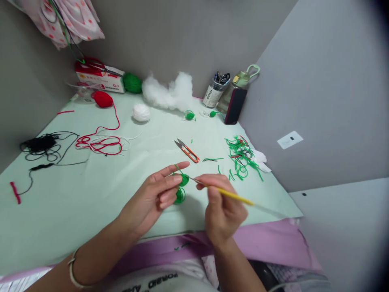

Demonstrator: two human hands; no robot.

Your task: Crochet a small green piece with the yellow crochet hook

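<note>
My left hand (154,196) pinches a small green crocheted piece (181,188) between thumb and fingers, with the index finger stretched out over it. My right hand (220,207) grips a yellow-handled crochet hook (231,195), whose metal tip pokes into the top of the green piece. Both hands hover just above the pale green table cover (91,190), near its front edge.
Orange thread snips (187,150) lie just beyond the hands. Green yarn scraps (241,158) pile up at the right. Red yarn (101,142), black yarn (42,146), a white ball (141,112), stuffing (170,93), a pen cup (214,91) and a bottle (235,91) lie farther back.
</note>
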